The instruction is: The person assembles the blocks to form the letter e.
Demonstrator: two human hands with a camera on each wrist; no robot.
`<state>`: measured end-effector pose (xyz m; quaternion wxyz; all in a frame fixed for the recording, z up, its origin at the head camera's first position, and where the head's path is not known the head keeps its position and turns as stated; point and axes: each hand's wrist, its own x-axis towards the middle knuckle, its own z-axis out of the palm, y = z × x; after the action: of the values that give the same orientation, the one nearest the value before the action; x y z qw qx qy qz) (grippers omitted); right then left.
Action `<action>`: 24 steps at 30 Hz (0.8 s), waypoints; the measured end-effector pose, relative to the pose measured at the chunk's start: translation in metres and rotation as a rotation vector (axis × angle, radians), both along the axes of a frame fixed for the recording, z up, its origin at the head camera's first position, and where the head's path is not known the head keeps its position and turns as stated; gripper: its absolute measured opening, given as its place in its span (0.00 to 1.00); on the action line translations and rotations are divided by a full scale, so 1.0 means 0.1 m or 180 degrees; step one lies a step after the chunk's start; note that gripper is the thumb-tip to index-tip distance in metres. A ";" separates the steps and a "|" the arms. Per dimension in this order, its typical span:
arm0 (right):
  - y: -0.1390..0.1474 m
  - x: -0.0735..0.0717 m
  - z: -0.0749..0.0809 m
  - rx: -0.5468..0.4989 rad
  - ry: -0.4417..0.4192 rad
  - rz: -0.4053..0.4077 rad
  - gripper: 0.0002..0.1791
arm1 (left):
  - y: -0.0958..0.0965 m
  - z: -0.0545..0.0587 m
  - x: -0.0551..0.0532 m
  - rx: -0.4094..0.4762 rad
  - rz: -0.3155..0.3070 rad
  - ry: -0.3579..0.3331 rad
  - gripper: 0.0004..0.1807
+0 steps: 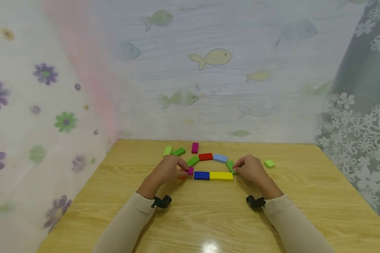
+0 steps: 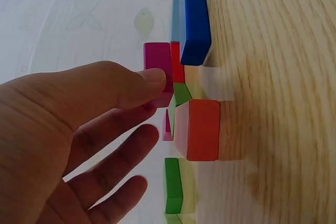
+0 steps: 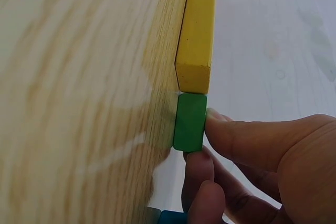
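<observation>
Thumb and fingers of my left hand (image 1: 167,170) pinch a magenta block (image 2: 157,56), raised off the table beside the blue block (image 1: 201,176). An orange block (image 2: 203,130) stands just under that hand, largely covered by it in the head view. My right hand (image 1: 251,169) pinches a green block (image 3: 190,123) that sits on the table against the end of the yellow block (image 1: 221,176). The blue and yellow blocks lie end to end in a straight row. Fingertips behind the green block are partly hidden in the right wrist view.
Behind the row, a green block (image 1: 193,161), a red block (image 1: 206,156) and a light blue block (image 1: 220,158) form an arch. Farther back lie a magenta block (image 1: 195,148), a lime block (image 1: 168,151) and another green block (image 1: 178,151). A lime block (image 1: 269,163) lies right.
</observation>
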<state>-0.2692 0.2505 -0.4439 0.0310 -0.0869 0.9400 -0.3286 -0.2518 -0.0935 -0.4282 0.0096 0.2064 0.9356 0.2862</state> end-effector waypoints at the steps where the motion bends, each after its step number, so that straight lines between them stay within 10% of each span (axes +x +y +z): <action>1: 0.00 0.00 0.00 0.0002 0.0000 -0.0001 0.05 | 0.00 0.00 0.00 -0.0042 0.0000 0.0026 0.04; 24: 0.00 0.03 0.00 0.0009 0.0044 0.0043 0.05 | -0.02 -0.09 -0.02 -0.0191 -0.0173 0.0145 0.03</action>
<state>-0.2659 0.2503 -0.4435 0.0268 -0.0955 0.9400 -0.3264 -0.2537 -0.0959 -0.4372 0.0021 0.2378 0.9378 0.2530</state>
